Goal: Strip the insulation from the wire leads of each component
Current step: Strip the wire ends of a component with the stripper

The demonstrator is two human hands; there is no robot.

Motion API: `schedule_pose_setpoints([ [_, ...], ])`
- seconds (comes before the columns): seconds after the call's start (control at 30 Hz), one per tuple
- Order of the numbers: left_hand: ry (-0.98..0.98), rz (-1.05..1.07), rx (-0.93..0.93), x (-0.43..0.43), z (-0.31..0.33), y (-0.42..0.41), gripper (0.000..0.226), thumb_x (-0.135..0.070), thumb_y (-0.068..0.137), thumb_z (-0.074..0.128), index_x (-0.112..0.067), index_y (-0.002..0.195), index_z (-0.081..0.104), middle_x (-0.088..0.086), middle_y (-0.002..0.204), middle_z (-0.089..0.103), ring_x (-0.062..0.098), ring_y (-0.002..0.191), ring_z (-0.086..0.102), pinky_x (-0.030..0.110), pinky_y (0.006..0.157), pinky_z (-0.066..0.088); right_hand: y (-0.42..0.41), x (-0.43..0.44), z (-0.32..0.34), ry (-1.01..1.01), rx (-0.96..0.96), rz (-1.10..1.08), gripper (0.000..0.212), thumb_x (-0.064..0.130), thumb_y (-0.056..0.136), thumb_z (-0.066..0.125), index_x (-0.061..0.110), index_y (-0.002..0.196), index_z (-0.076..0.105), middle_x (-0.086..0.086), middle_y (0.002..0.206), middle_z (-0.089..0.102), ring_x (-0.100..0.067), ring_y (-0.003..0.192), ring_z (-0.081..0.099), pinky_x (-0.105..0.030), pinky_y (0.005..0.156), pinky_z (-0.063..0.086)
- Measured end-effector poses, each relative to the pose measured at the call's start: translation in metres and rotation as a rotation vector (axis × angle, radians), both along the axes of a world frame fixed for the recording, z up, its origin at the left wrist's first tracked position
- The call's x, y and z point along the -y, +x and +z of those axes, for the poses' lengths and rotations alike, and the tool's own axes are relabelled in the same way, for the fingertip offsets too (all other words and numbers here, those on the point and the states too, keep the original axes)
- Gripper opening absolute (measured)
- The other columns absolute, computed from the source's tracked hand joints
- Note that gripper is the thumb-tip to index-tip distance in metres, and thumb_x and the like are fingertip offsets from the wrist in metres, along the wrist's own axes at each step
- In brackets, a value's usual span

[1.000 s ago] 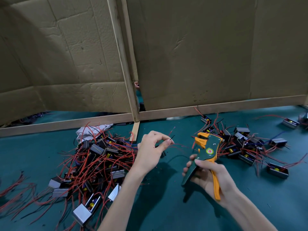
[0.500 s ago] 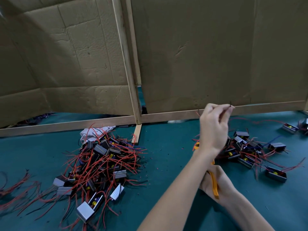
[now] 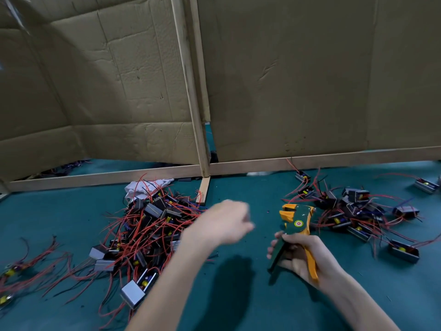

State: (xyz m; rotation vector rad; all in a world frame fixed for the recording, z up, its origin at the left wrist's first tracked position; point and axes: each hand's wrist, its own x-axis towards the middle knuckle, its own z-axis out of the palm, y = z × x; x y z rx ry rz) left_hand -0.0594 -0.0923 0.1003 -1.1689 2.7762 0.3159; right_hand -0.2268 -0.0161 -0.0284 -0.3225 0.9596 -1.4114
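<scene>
Near the lower right of the frame, the person's right hand (image 3: 304,258) is gripping both handles of a green-and-orange pistol-grip wire stripper (image 3: 296,219), fingers curled round the green handle, and the tool's orange jaw end is pointing up and away with no wire showing in it. Just left of it, at the frame's centre, the left hand (image 3: 222,222) is hanging above the teal felt-covered table (image 3: 238,306), smeared by blur, so I cannot tell whether its fingers are pinching something, clenching or lying loose. Left of centre a dense heap of small grey metal-cased components (image 3: 148,225) with tangled red wire leads is lying on the table, a crumpled white cloth (image 3: 140,187) at its far edge, while a looser scatter of the same components (image 3: 353,211) is spreading out at the right, behind the stripper. Brown cardboard panels (image 3: 310,80) are walling off the back. By my reading the work is sitting between two components: the tool is waiting unloaded, and the heap is looking like the unstripped stock, though the lead ends are too small to confirm that. The next move is calling for lifting one component out of the tangle without dragging its neighbours, pinching a single red lead near its tip, and feeding that tip squarely into the jaws before the right hand is squeezing.
</scene>
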Motion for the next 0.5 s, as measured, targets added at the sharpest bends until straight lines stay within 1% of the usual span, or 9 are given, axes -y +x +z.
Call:
schedule_pose_setpoints([
  [0.03,-0.013,0.071,0.119,0.002,0.001,0.023,0.026,-0.034,0.093,0.054,-0.009,0.098,0.060,0.012,0.108,0.062,0.029,0.101,0.058,0.032,0.083,0.046,-0.001,0.000,0.000,0.000,-0.008,0.001,0.025,0.003,0.071,0.057,-0.006,0.094,0.059,-0.024,0.079,0.063,-0.039,0.071,0.067,-0.046,0.065,0.058],
  [0.07,-0.015,0.142,0.218,0.003,0.001,0.045,0.026,-0.035,0.090,0.056,-0.010,0.086,0.058,0.010,0.097,0.062,0.028,0.093,0.058,0.032,0.078,0.046,-0.001,0.000,-0.001,-0.001,-0.015,0.002,0.025,0.003,0.072,0.058,-0.007,0.095,0.060,-0.024,0.080,0.063,-0.039,0.073,0.067,-0.047,0.066,0.058],
  [0.13,0.001,0.287,0.374,0.003,0.000,0.085,0.037,-0.040,0.083,0.065,-0.016,0.065,0.044,0.000,0.072,0.050,0.023,0.080,0.058,0.034,0.076,0.050,-0.001,0.000,-0.001,-0.001,-0.028,0.008,0.026,0.003,0.072,0.058,-0.007,0.096,0.059,-0.025,0.081,0.063,-0.039,0.074,0.067,-0.048,0.068,0.058],
  [0.17,0.025,0.351,0.445,0.003,-0.001,0.102,0.042,-0.043,0.079,0.069,-0.018,0.062,0.040,-0.004,0.067,0.045,0.021,0.078,0.059,0.034,0.076,0.051,0.000,0.000,0.000,-0.003,-0.035,0.012,0.026,0.003,0.072,0.058,-0.007,0.096,0.059,-0.025,0.081,0.063,-0.039,0.074,0.066,-0.048,0.069,0.058],
  [0.27,0.126,0.471,0.578,0.005,-0.015,0.139,0.039,-0.044,0.073,0.074,-0.020,0.065,0.044,-0.010,0.069,0.048,0.010,0.072,0.054,0.023,0.065,0.046,0.000,-0.001,-0.001,-0.007,-0.056,0.015,0.026,0.003,0.073,0.058,-0.007,0.097,0.058,-0.025,0.081,0.063,-0.039,0.075,0.066,-0.050,0.072,0.056],
  [0.33,0.175,0.513,0.557,0.007,-0.027,0.152,0.036,-0.040,0.073,0.077,-0.017,0.075,0.050,-0.008,0.075,0.049,0.011,0.071,0.052,0.021,0.062,0.043,0.001,-0.001,0.001,-0.008,-0.068,0.015,0.026,0.003,0.073,0.057,-0.006,0.097,0.058,-0.025,0.081,0.064,-0.039,0.074,0.067,-0.049,0.072,0.057],
  [0.4,0.188,0.537,0.510,0.008,-0.036,0.158,0.039,-0.036,0.073,0.079,-0.014,0.095,0.056,-0.006,0.083,0.051,0.012,0.074,0.053,0.021,0.063,0.044,0.003,-0.001,0.002,-0.008,-0.075,0.009,0.025,0.003,0.073,0.057,-0.006,0.097,0.058,-0.024,0.080,0.064,-0.039,0.073,0.067,-0.049,0.072,0.057],
  [0.43,0.174,0.532,0.491,0.009,-0.039,0.160,0.039,-0.035,0.073,0.078,-0.014,0.098,0.057,-0.005,0.087,0.052,0.013,0.076,0.054,0.022,0.064,0.044,0.003,-0.002,0.002,-0.009,-0.077,0.004,0.025,0.003,0.073,0.057,-0.006,0.096,0.058,-0.024,0.080,0.064,-0.039,0.073,0.067,-0.050,0.073,0.056],
  [0.5,0.156,0.490,0.429,0.011,-0.041,0.160,0.032,-0.037,0.073,0.075,-0.017,0.090,0.058,-0.004,0.090,0.057,0.014,0.079,0.055,0.022,0.063,0.043,0.003,-0.003,0.003,-0.011,-0.076,-0.005,0.025,0.003,0.073,0.057,-0.006,0.096,0.058,-0.024,0.080,0.064,-0.040,0.073,0.067,-0.051,0.076,0.054],
])
